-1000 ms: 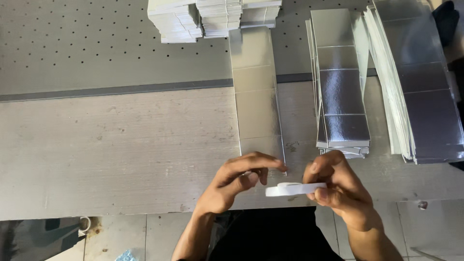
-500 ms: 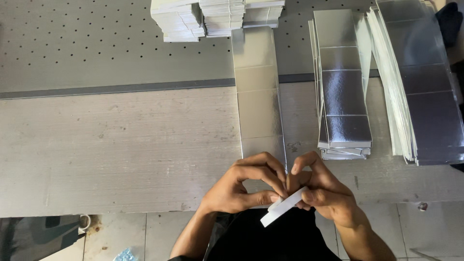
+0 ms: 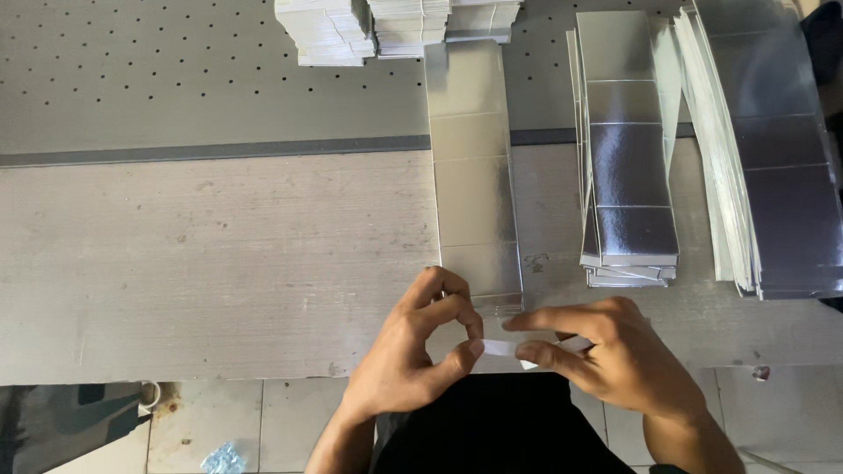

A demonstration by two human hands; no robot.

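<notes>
Silver card strip (image 3: 472,167) and stacks (image 3: 628,158) beyond both hands (image 3: 509,351) pinching white strip (image 3: 514,348).

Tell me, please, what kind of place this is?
Probably a small packaging or box-making workshop: stacks of silver card blanks, a perforated metal worktable, and the left hand and right hand holding a white strip.

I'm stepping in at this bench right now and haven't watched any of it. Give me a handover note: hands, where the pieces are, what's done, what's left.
Left hand: fingertips pinch one end of a small white strip.
Right hand: pinches the other end; strip is off the table, at its near edge.
Long silver card blank: flat on the wooden table, near end just beyond the fingers.
Silver blank stacks to the right; folded pieces piled at the far edge.
Done: strip in hand. Left: strip not yet on the blank.
</notes>
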